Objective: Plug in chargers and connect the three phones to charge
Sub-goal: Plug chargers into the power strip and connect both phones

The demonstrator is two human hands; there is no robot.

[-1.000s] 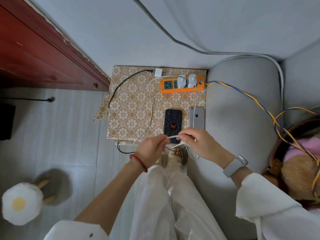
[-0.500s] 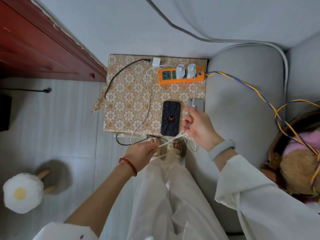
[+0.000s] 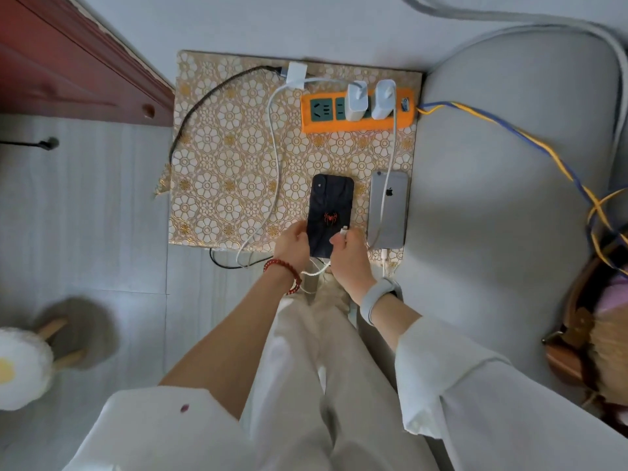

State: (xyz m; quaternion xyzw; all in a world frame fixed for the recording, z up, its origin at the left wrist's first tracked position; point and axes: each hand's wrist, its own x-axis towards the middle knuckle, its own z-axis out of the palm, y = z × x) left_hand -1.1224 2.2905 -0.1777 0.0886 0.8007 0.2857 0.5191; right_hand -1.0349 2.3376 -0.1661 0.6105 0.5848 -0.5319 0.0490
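Note:
A black phone [image 3: 330,205] with a red spider mark lies face down on the patterned table [image 3: 231,185]. My left hand [image 3: 292,244] grips its lower left edge. My right hand [image 3: 348,253] pinches a white cable plug [image 3: 344,230] just above the phone's lower right corner. A silver phone [image 3: 389,207] lies to the right with a white cable in its bottom end. Two white chargers [image 3: 356,96] [image 3: 383,96] stand in the orange power strip [image 3: 356,112]. A third white charger [image 3: 295,72] lies loose at the table's back. Only two phones show.
A grey sofa arm [image 3: 503,198] borders the table on the right, crossed by a blue and yellow cord [image 3: 530,141]. A black cable [image 3: 200,107] loops over the table's left side. A red wooden door [image 3: 68,62] stands at left, a fried-egg stool [image 3: 20,368] on the floor.
Both hands have moved in onto the black phone. The left hand let go of the white cable and took the phone's edge; the right hand now holds the plug over the phone. The camera moved closer.

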